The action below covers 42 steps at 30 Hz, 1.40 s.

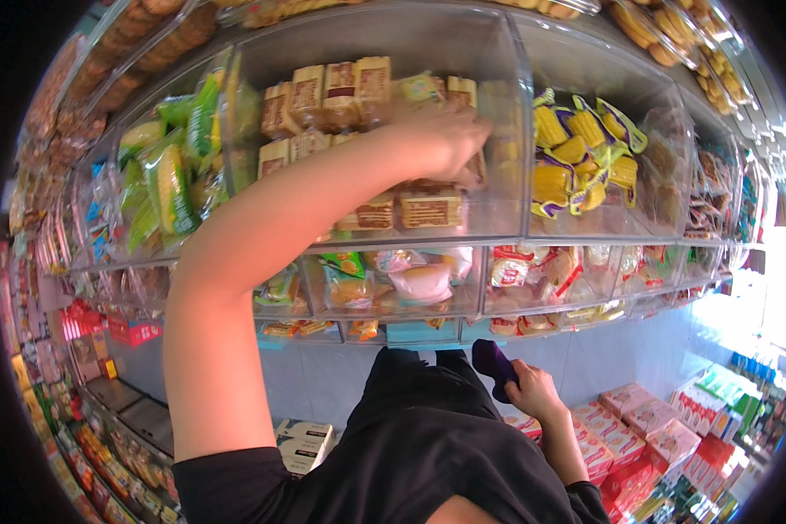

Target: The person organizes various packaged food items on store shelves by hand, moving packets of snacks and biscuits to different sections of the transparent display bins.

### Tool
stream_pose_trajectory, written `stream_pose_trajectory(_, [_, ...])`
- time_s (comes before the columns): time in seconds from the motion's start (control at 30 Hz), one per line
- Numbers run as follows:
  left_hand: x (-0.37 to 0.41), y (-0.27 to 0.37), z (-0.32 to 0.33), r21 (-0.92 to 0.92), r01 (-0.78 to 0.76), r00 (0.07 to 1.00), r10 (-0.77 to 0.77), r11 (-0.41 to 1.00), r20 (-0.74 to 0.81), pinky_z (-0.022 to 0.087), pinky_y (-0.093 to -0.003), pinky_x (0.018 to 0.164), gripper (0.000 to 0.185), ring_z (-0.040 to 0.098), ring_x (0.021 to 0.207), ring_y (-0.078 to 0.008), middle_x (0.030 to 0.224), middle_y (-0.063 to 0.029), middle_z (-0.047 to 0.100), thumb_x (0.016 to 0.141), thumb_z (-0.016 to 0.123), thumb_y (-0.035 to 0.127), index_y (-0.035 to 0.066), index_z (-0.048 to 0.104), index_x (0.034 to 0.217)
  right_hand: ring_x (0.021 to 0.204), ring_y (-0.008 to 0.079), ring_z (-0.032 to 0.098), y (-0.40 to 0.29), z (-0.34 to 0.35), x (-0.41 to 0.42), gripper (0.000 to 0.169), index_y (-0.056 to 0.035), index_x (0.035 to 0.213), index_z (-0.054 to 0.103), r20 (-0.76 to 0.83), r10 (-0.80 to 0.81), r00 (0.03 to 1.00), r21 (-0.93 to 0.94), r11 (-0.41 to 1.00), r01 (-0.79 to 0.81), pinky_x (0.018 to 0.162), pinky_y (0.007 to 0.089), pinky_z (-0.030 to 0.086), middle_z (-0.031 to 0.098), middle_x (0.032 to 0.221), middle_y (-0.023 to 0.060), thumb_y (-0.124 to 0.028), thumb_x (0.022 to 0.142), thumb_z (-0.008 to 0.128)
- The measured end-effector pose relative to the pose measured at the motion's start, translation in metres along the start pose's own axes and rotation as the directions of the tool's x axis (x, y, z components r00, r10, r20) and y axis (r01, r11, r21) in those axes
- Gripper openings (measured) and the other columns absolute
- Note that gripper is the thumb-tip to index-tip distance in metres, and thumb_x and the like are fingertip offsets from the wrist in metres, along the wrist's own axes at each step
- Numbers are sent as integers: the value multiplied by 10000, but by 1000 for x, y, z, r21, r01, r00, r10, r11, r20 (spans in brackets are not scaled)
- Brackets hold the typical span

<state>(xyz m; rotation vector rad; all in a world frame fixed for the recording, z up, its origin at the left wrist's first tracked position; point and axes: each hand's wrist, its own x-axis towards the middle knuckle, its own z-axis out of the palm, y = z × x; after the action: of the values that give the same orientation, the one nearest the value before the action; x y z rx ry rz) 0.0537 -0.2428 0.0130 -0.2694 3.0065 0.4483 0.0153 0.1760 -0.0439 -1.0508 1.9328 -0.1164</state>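
My left hand (450,141) reaches into a clear plastic bin (498,216) and is blurred. It is over wrapped packs of bread or cake slices (374,82), near the bin's right wall. A pack shows just under its fingers; whether they grip it is unclear. Several more packs stand in rows to the left, and others lie flat (430,211) at the bin's front. Down by my right hip, my right hand (537,393) holds a dark purple cloth (492,367), bunched and hanging from the fingers.
Bagged corn cobs (170,187) fill the left bin, and yellow wrapped corn pieces (583,154) the right one. Lower tiers hold wrapped buns (422,281). Stacked red and pink cartons (629,432) stand on the floor at right, white boxes (303,445) behind me at left.
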Motion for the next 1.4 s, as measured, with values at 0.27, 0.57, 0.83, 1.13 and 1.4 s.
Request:
stream_pose_trajectory(0.27, [-45, 33, -21, 118, -44, 997, 51, 992, -63, 464, -470, 872, 406, 578, 1037, -353, 1071, -210, 600, 787, 681, 238, -66, 585, 1038, 842, 439, 620, -16, -5, 6, 288, -18, 1009, 577, 8, -67, 998, -33, 997, 67, 767, 484, 498, 640, 866, 263, -158, 760, 541])
stream_pose_trajectory(0.57, [-217, 113, 7, -377, -414, 785, 115, 829, -609, 446, -388, 934, 348, 561, 1077, -277, 1141, -135, 597, 822, 664, 120, -10, 582, 1135, 854, 455, 622, -43, -12, 18, 478, -69, 1263, 417, -18, -207, 978, -86, 975, 204, 758, 526, 486, 639, 882, 283, -215, 822, 532])
stream_pose_trajectory(0.83, [-285, 128, 90, -862, 21, 788, -539, 507, -298, 454, -388, 926, 447, 567, 1079, -304, 1182, -177, 556, 883, 662, 218, -3, 500, 1237, 835, 308, 652, -103, -5, 30, 382, -13, 1172, 529, -34, -336, 941, 242, 911, 334, 731, 400, 499, 658, 901, 186, -245, 873, 584])
stream_pose_trajectory(1.13, [-284, 141, 104, -987, -152, 748, -645, 59, -154, 461, -323, 822, 385, 554, 920, -186, 1042, -121, 533, 881, 677, 197, 4, 463, 1137, 1180, 283, 530, -185, 35, 50, 737, 36, 1372, 382, -62, -310, 949, 997, 15, 71, 1026, 389, 403, 527, 1296, 168, -496, 882, 526])
stream_pose_trajectory(1.4, [-332, 119, 119, -863, -126, 693, -579, 490, -430, 481, -340, 804, 280, 590, 882, -222, 989, -115, 569, 880, 657, 159, 11, 530, 1081, 1146, 274, 558, -212, 81, 34, 717, 21, 1389, 348, 4, -391, 921, 994, 99, 38, 992, 380, 455, 539, 1253, 162, -96, 732, 611])
